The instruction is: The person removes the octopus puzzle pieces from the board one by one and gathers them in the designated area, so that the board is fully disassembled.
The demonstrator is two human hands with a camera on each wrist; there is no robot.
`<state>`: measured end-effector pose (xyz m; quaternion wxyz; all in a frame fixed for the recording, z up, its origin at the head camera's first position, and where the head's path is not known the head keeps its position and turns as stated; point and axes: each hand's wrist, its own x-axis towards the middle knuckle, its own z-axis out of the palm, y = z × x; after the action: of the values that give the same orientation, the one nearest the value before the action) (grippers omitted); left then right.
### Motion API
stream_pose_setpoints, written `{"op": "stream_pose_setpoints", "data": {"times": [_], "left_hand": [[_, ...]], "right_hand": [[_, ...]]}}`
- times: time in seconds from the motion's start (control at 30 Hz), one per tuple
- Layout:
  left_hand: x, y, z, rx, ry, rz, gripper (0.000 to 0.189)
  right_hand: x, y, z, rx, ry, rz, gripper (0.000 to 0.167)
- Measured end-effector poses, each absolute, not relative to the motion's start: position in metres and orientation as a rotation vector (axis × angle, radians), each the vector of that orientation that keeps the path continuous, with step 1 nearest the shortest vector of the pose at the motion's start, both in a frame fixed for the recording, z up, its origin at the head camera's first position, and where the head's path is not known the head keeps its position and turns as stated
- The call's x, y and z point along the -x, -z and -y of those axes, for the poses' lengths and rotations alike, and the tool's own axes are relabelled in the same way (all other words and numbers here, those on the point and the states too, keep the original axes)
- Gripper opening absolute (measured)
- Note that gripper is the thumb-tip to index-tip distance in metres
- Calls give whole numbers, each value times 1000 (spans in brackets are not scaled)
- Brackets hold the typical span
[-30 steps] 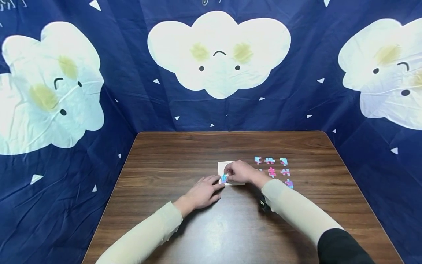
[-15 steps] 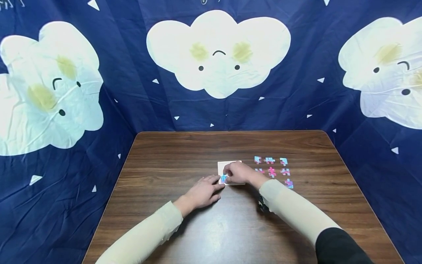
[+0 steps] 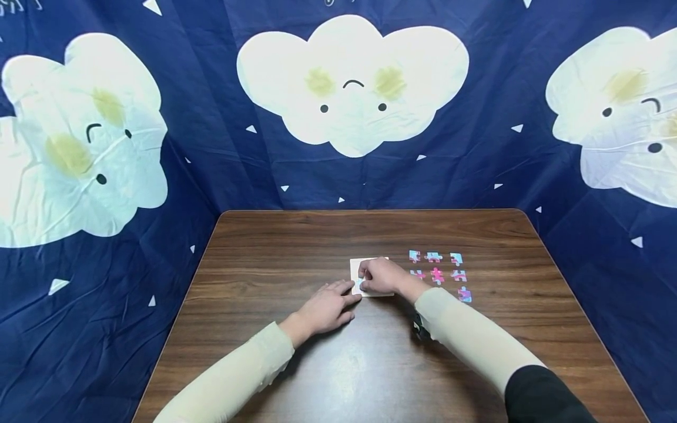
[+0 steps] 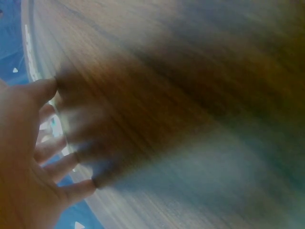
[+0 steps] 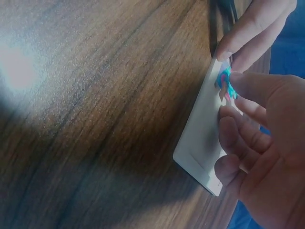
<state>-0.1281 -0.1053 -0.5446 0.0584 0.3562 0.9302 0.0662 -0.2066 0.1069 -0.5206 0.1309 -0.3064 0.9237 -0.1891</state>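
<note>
A small white puzzle board lies on the wooden table between both hands. At its near left corner sits a blue and pink jigsaw piece, partly covered by fingers. My right hand reaches over the board and holds that piece between thumb and fingers, the thumb against its edge; the other fingers curl below. Flat on the table, my left hand has its fingers spread, with the fingertips touching the board's left corner. The left wrist view shows this hand from the side.
Several loose jigsaw pieces lie in rows to the right of the board, among them a pink one, a blue one and a purple one. The brown table is backed by a blue cloth with clouds.
The right thumb and fingers have shifted slightly over the piece on the board, so less of it shows. My left hand has stayed in place.
</note>
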Motion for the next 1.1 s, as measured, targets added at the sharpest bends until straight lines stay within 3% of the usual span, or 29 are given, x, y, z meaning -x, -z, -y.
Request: {"op": "stream_pose_setpoints", "data": {"times": [1.1], "left_hand": [[128,545,104,-1086,-258,-2815,50]], "right_hand": [[210,518,-130,830,939,-2500,13]]}}
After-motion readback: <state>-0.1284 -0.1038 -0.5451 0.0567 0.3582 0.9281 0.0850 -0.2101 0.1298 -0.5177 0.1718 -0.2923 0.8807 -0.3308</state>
